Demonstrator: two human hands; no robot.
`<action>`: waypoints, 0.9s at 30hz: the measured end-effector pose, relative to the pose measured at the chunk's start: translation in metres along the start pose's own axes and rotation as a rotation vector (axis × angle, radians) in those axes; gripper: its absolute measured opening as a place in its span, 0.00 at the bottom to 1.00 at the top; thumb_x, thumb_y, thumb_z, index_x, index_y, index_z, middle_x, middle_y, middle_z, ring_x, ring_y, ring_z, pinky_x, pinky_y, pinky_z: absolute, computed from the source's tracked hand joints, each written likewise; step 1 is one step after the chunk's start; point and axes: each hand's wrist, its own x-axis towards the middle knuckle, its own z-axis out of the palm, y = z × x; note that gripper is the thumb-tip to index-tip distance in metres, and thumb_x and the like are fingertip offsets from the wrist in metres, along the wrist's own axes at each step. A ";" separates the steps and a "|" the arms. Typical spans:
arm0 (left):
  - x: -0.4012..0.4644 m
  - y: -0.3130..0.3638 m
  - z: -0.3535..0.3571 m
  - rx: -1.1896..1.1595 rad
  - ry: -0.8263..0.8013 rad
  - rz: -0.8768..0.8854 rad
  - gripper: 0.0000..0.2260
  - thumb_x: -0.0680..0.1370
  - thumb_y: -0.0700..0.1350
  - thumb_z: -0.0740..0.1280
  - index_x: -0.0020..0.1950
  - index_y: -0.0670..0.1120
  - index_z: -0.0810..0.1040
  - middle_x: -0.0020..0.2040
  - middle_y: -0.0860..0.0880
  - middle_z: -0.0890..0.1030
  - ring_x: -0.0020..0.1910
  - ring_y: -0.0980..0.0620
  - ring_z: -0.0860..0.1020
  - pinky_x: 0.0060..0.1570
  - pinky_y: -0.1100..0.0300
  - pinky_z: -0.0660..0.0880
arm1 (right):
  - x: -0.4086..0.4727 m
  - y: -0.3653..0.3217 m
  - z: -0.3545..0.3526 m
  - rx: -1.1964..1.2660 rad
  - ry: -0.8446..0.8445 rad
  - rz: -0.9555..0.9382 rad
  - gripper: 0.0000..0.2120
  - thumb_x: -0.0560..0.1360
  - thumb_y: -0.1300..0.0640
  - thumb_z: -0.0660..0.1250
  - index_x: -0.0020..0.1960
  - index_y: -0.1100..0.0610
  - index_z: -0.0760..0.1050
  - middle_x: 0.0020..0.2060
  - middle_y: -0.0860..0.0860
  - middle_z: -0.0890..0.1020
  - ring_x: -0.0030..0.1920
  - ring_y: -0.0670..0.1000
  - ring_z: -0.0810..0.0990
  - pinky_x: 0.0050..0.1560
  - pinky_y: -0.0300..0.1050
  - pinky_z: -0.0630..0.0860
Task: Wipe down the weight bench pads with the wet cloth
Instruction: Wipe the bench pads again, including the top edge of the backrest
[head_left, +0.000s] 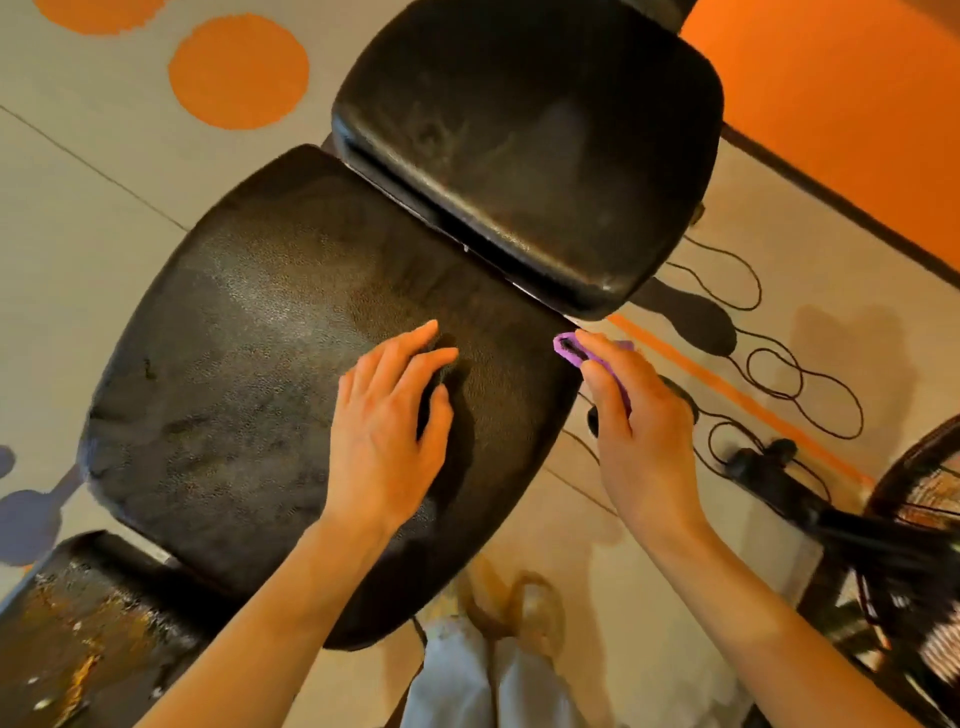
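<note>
A black weight bench fills the middle of the head view. Its large middle pad (249, 374) looks damp and shiny. A smaller raised pad (530, 135) lies beyond it, and a worn, cracked pad (78, 634) sits at the lower left. My left hand (387, 421) rests flat on the middle pad, fingers apart, holding nothing. My right hand (641, 415) is just off the pad's right edge and grips a folded purple cloth (571, 349), which pokes out past my fingertips at the pad's corner.
Black cables (800, 374) loop over the tiled floor to the right. A dark fan or wheel guard (924, 499) stands at the right edge. An orange wall (857, 104) runs along the upper right. My legs and shoe (519, 613) are below the bench.
</note>
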 end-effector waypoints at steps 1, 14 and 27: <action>-0.001 0.006 0.007 0.006 -0.016 0.018 0.16 0.80 0.48 0.61 0.67 0.49 0.76 0.72 0.53 0.72 0.69 0.52 0.70 0.67 0.60 0.61 | -0.002 0.006 -0.005 0.015 0.013 0.013 0.13 0.81 0.54 0.55 0.61 0.42 0.71 0.57 0.43 0.78 0.60 0.41 0.74 0.55 0.28 0.72; -0.011 0.046 0.070 0.085 -0.067 0.164 0.16 0.80 0.44 0.61 0.68 0.48 0.76 0.72 0.52 0.72 0.69 0.50 0.70 0.66 0.64 0.59 | 0.003 0.076 -0.016 0.293 0.238 0.097 0.13 0.81 0.57 0.56 0.62 0.53 0.75 0.52 0.38 0.78 0.55 0.33 0.75 0.51 0.21 0.68; -0.020 0.040 0.095 0.127 0.054 0.217 0.17 0.82 0.43 0.56 0.69 0.48 0.72 0.74 0.54 0.68 0.73 0.50 0.67 0.70 0.50 0.64 | 0.037 0.107 0.031 0.791 0.272 0.186 0.13 0.81 0.57 0.57 0.62 0.57 0.76 0.49 0.42 0.80 0.51 0.35 0.77 0.51 0.28 0.75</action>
